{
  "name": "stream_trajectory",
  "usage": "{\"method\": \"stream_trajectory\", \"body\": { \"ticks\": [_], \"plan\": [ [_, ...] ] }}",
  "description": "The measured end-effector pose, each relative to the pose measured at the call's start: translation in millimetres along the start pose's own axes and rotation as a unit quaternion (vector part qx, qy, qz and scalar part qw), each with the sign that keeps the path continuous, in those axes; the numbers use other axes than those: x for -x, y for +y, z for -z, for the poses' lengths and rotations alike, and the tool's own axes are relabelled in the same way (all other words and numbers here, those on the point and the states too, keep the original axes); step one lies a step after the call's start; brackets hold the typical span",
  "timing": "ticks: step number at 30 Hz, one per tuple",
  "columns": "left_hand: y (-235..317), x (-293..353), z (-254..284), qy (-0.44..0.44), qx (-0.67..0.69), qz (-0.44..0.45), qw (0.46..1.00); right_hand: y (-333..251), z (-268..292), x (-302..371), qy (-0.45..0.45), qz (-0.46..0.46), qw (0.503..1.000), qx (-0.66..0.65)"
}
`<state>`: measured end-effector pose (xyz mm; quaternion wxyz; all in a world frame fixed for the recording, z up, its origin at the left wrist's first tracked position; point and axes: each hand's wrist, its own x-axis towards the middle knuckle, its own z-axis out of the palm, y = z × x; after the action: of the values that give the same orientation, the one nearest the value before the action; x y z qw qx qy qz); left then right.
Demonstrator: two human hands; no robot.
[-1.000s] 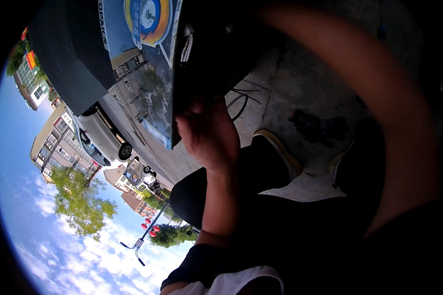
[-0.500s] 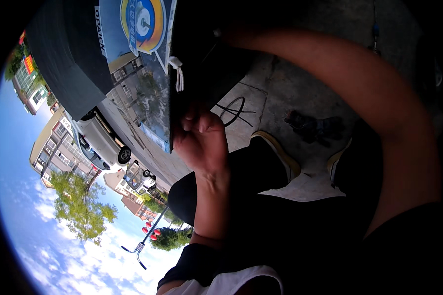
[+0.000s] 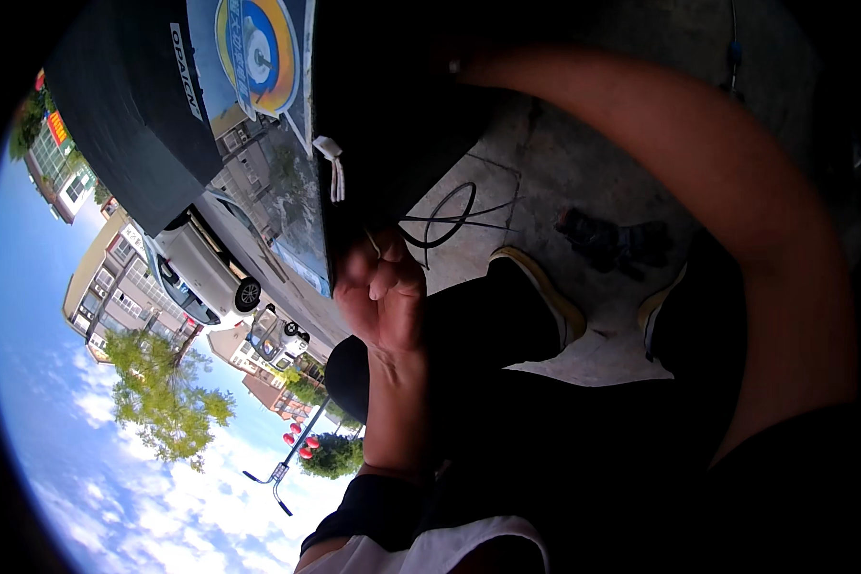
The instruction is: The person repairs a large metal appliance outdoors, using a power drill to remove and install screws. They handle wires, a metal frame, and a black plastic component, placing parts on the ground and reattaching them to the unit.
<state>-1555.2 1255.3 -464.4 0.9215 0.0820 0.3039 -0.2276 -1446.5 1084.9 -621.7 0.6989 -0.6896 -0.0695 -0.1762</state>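
Observation:
My left hand (image 3: 383,292) is raised beside the lower edge of a glossy panel (image 3: 282,177) with a round blue and yellow sticker (image 3: 258,53). Its fingers are curled in. A thin pale sliver shows by the fingertips, too small to name. Just above hangs a small white strap or clip (image 3: 331,167) at the panel's edge. My right forearm (image 3: 660,120) arcs across the upper right, and the hand at its end is lost in deep shadow behind the panel, so its fingers cannot be seen.
A loop of black cable (image 3: 450,215) and dark gloves (image 3: 612,241) lie on the concrete floor (image 3: 536,177) near my shoes (image 3: 545,292). At the left, outside, are a parked silver car (image 3: 206,253), buildings, trees and a street lamp (image 3: 279,474).
My left hand has shifted slightly down and left, with its fingers curled more tightly. The panel and strap sit a little farther left in view. My right forearm has moved slightly right.

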Motion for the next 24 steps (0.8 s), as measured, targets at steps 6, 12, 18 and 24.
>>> {"method": "stream_trajectory", "body": {
  "ticks": [6, 12, 18, 24],
  "plan": [
    [-3, -1, -5, 0.041, -0.05, -0.019, 0.998, -30, 10, 8, 0.039, 0.043, 0.996, -0.066],
    [-5, 1, -2, 0.049, -0.089, -0.047, 0.994, -75, -6, 21, -0.265, 0.037, 0.951, 0.157],
    [-8, 2, -7, 0.059, -0.083, -0.033, 0.994, -110, -6, 12, -0.205, -0.358, 0.89, -0.193],
    [-11, 4, -10, -0.002, -0.138, -0.029, 0.99, -125, -24, 7, -0.074, -0.455, 0.85, -0.255]
  ]
}}
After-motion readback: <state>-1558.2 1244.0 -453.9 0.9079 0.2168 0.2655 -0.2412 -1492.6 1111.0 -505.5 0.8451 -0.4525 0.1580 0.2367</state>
